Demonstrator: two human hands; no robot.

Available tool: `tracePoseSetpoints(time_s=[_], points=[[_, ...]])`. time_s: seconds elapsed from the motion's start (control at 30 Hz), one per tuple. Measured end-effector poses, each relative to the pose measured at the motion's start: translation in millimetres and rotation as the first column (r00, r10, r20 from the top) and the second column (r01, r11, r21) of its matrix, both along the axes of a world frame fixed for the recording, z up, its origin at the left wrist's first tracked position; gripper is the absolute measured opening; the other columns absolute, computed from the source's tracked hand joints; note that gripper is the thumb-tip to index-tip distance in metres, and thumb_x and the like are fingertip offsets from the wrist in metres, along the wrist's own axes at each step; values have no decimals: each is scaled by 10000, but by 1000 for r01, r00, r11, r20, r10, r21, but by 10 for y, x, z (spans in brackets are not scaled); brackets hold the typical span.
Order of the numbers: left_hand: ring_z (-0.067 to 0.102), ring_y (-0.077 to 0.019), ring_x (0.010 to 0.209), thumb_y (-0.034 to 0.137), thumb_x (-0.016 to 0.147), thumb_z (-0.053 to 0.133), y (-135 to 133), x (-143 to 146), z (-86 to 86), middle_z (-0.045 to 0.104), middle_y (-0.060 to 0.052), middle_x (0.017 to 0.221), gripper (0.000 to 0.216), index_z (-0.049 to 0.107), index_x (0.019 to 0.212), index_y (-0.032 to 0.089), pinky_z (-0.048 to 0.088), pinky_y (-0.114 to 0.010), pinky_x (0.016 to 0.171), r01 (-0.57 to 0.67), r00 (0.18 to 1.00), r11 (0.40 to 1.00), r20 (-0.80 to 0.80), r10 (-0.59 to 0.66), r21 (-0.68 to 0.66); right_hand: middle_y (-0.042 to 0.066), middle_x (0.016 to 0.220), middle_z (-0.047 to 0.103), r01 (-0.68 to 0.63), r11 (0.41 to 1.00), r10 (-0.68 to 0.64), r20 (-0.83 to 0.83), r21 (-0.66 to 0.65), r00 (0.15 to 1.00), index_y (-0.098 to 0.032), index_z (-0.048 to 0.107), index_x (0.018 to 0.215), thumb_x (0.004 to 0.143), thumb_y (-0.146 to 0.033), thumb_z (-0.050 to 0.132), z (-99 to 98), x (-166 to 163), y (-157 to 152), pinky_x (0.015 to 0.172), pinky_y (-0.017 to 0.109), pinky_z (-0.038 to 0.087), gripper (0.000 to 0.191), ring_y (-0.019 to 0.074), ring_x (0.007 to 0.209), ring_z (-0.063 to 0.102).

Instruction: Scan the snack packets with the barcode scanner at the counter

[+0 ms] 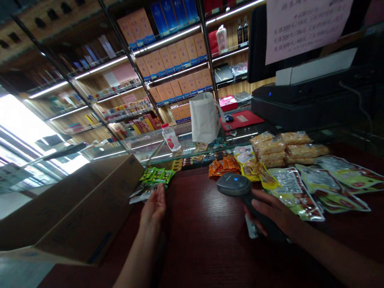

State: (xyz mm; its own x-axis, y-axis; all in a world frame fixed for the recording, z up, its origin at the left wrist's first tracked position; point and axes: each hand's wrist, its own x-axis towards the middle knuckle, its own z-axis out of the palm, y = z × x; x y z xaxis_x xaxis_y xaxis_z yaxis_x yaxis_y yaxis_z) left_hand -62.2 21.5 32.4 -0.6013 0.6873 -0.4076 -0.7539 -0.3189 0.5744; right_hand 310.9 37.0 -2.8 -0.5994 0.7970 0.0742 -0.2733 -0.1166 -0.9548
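Scanner: while our right fingers wrap it, our left fingers, open, seem empty.
Packets, right: whether done, unclear.

- Box: left side of tabletop.
- Small packets: right of box, just beyond left hand.
- Scanner: in right hand, above tabletop.
- Pouches: on tabletop, at right, beyond right hand.
- Bottle: on counter behind tabletop, left of bag.
- Monitor: right of bag.
- Shelves: behind counter.
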Motion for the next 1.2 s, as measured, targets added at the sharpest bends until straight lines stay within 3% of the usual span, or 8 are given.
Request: tracePoseSetpoints(time_s=[0.57, 0.67, 0.73, 0.83, 0.93, 1.0, 1.07, 1.2], points=[[736, -120, 650, 102, 999, 385, -96, 241, 55, 738, -67, 804, 300, 519, 1264, 61, 616, -158, 600, 48, 997, 996, -57, -52, -69, -15, 712, 617, 7, 1000, -8, -75, -7, 997, -174, 584, 888, 873, -530, 626, 74, 45, 46, 370, 168, 432, 359, 64, 436, 507], [728, -96, 662, 54, 977, 407, -118, 504, 6, 740, -74, 823, 202, 587, 1068, 69, 604, -142, 617, 138, 981, 982, -118, -154, -131, -4, 723, 626, 12, 1000, -15, -124, -21, 992, -177, 577, 869, 876, -498, 635, 110, 64, 62, 360, 174, 434, 326, 73, 436, 511], [733, -103, 715, 19, 935, 472, -152, 773, -76, 747, -96, 891, 145, 598, 942, 91, 603, -164, 661, 276, 925, 938, -205, -319, -211, 0, 716, 631, 18, 999, -24, -166, -34, 986, -181, 572, 864, 873, -491, 638, 136, 81, 78, 350, 180, 435, 317, 80, 430, 511], [735, -171, 826, 93, 852, 642, -228, 1235, -236, 744, -115, 987, 54, 602, 849, 129, 608, -278, 756, 557, 640, 756, -403, -655, -344, -1, 707, 636, 45, 998, -52, -191, -42, 980, -183, 583, 904, 864, -505, 636, 160, 104, 108, 347, 185, 436, 329, 86, 422, 512], [685, -252, 1001, 259, 793, 734, -287, 1649, -359, 714, -118, 1075, 200, 648, 945, 163, 548, -428, 919, 660, 127, 584, -696, -706, -472, 1, 705, 638, 65, 997, -71, -190, -38, 979, -173, 603, 894, 865, -512, 630, 163, 117, 135, 352, 173, 432, 342, 80, 422, 517], [590, -293, 1167, 288, 725, 790, -295, 1861, -399, 647, -125, 1234, 446, 628, 1130, 194, 444, -498, 1042, 609, -198, 593, -825, -530, -527, 2, 707, 639, 70, 997, -75, -190, -33, 979, -168, 613, 906, 867, -512, 628, 162, 118, 145, 360, 169, 434, 346, 79, 429, 523], [480, -325, 1281, 275, 635, 855, -283, 2013, -415, 558, -135, 1364, 716, 546, 1278, 209, 344, -536, 1112, 557, -428, 619, -830, -358, -554, -1, 710, 641, 73, 997, -77, -193, -28, 978, -166, 619, 961, 863, -516, 630, 164, 116, 149, 364, 169, 437, 364, 79, 432, 523], [477, -309, 1241, 182, 688, 797, -271, 2135, -407, 570, -137, 1310, 662, 508, 1284, 187, 362, -515, 1079, 492, -598, 642, -764, -242, -588, -8, 713, 641, 75, 997, -79, -195, -28, 978, -170, 610, 973, 874, -495, 622, 174, 118, 151, 373, 162, 435, 340, 75, 438, 523]])
